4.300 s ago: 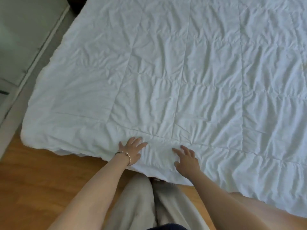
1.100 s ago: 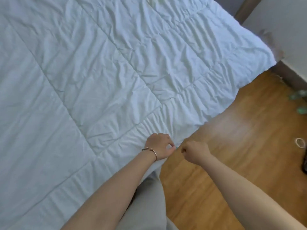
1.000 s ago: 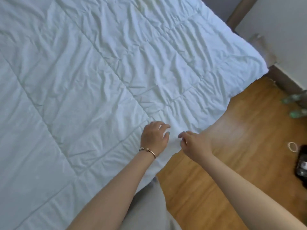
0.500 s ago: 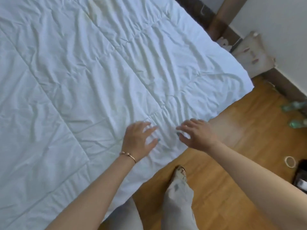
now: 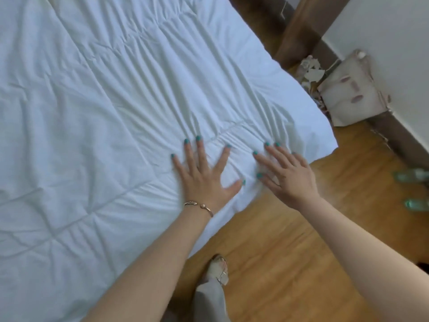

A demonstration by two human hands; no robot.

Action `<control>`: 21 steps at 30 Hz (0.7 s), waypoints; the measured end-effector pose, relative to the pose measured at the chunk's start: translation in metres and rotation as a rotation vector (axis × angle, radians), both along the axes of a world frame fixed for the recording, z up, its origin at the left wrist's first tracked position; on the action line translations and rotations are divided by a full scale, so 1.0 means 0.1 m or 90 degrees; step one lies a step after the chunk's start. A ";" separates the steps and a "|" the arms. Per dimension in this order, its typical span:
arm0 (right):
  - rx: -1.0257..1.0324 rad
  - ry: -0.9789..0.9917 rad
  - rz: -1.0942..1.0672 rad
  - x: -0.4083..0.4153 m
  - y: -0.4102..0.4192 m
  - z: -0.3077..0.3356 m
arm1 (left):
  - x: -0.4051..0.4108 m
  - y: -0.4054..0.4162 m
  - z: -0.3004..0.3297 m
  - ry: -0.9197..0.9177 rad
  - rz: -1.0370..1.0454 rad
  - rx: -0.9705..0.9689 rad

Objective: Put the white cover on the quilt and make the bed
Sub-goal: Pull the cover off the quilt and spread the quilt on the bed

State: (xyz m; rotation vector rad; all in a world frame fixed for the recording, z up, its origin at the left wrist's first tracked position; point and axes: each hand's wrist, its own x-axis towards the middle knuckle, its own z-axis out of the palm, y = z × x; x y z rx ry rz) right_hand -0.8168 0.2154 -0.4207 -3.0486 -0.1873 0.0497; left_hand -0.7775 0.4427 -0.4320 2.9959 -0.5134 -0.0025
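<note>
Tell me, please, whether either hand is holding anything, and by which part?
Nothing is held: the left hand and right hand lie flat, fingers spread, on the quilt.

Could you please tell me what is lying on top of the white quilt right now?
Only the left hand and right hand lie on the quilt, fingers spread. Whatever is beneath the quilt is covered.

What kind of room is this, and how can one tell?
Most likely a bedroom in a home. A white quilt is spread over a bed, both hands pressing flat on it; the floor is wood, and a cloth bag leans against the wall.
</note>
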 end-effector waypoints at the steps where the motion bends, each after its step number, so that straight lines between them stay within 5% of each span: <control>1: 0.040 -0.084 0.011 0.11 -0.04 0.09 | -0.01 -0.05 0.03 -0.010 -0.126 -0.002; 4: 0.047 -0.211 -0.026 0.68 -0.14 0.34 | 0.29 -0.32 0.09 -0.092 -0.349 -0.178; 6: 0.033 -0.032 -0.091 1.00 -0.26 0.37 | 0.61 -0.59 0.13 -0.136 -0.187 -0.255; 9: 0.079 0.228 -0.191 0.97 -0.55 0.13 | 0.76 -0.91 0.17 0.090 0.033 -0.012; 13: 0.123 0.380 -0.239 0.70 -0.88 0.22 | 0.74 -0.87 0.24 0.159 -0.187 0.153; 15: 0.010 0.271 -0.211 0.86 -0.94 0.45 | 0.88 -0.88 0.35 0.149 -0.332 0.150; 17: 0.028 0.050 -0.189 1.13 -0.89 0.57 | 1.05 -1.01 0.42 0.132 -0.210 0.048; 19: 0.082 0.058 -0.102 1.31 -0.76 0.53 | 1.12 -1.17 0.38 0.167 -0.013 -0.025; 21: 0.122 0.178 -0.089 1.29 -0.62 0.28 | 1.06 -1.28 0.24 0.173 0.019 0.010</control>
